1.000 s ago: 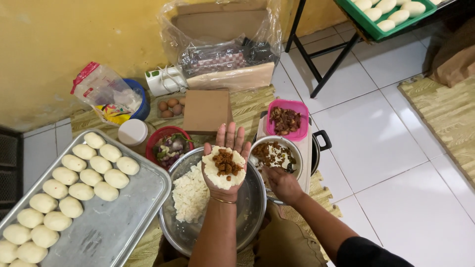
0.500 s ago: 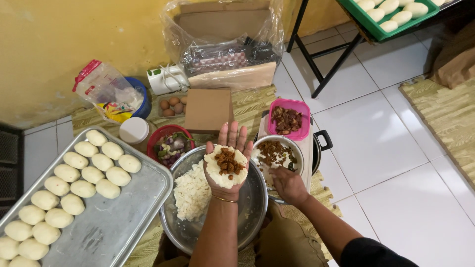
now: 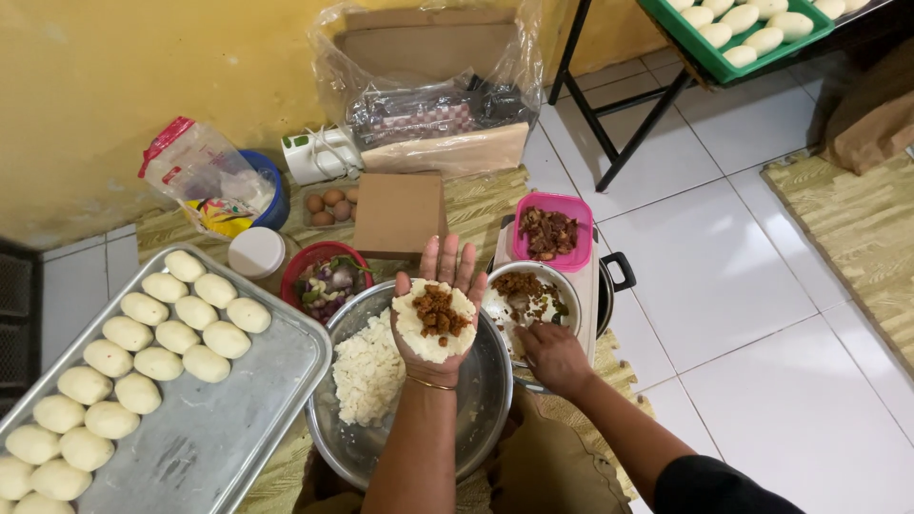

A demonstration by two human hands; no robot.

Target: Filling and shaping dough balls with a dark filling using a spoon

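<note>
Holding one flat dough round (image 3: 435, 322) topped with brown filling, left hand (image 3: 440, 305) open; right hand (image 3: 552, 354), grip unclear, at one small bowl (image 3: 528, 297); one tray (image 3: 219, 438), about seventeen buns (image 3: 157, 335).

Counts: 19 dough balls (image 3: 157, 336) on one steel tray (image 3: 238, 428); two metal bowls (image 3: 486, 400); one pink container (image 3: 550, 232); four eggs (image 3: 330, 205).

Far left: metal tray (image 3: 205, 447) bore dough balls (image 3: 143, 347); far beyond lay brown eggs (image 3: 328, 205), cardboard box (image 3: 400, 214), green crate (image 3: 724, 59).
</note>
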